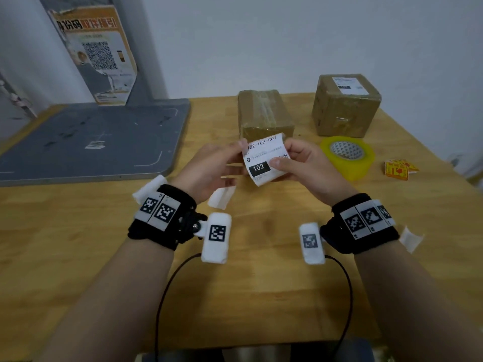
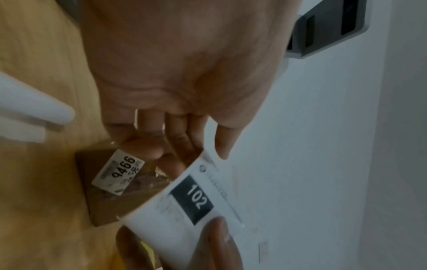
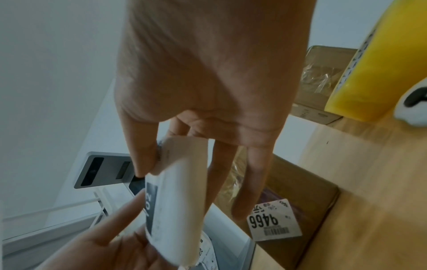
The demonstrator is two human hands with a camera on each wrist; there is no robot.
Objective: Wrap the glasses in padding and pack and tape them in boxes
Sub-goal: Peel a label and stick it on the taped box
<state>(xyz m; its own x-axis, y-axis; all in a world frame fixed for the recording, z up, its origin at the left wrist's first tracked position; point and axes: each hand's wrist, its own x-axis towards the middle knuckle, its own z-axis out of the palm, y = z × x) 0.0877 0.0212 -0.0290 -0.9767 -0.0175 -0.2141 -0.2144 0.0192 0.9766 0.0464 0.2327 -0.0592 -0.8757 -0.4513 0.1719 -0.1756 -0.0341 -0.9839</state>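
- Held above the light wooden tabletop (image 1: 261,257): white paper shipping label printed "102" in a black block (image 1: 264,159), curled, gripped at both side edges.
- Left hand (image 1: 211,167) pinching the label's left edge between thumb and fingers (image 2: 223,138); right hand (image 1: 304,167) pinching its right edge, thumb on the printed face just beside the black block.
- Directly behind the label: brown cardboard box sealed with clear tape (image 1: 264,113), resting on the tabletop, a small white "9466" sticker (image 3: 273,223) on its near side.
- Further right at the back: second taped brown cardboard box with a white label on top (image 1: 345,105), apart from the first.
- Near the right hand: roll of yellow packing tape (image 1: 347,155) lying flat.
- Right of the roll: small yellow-and-red stickers (image 1: 398,168).
- Left side: grey flat platform (image 1: 94,139) carrying a grey post with a QR-code poster (image 1: 96,53).
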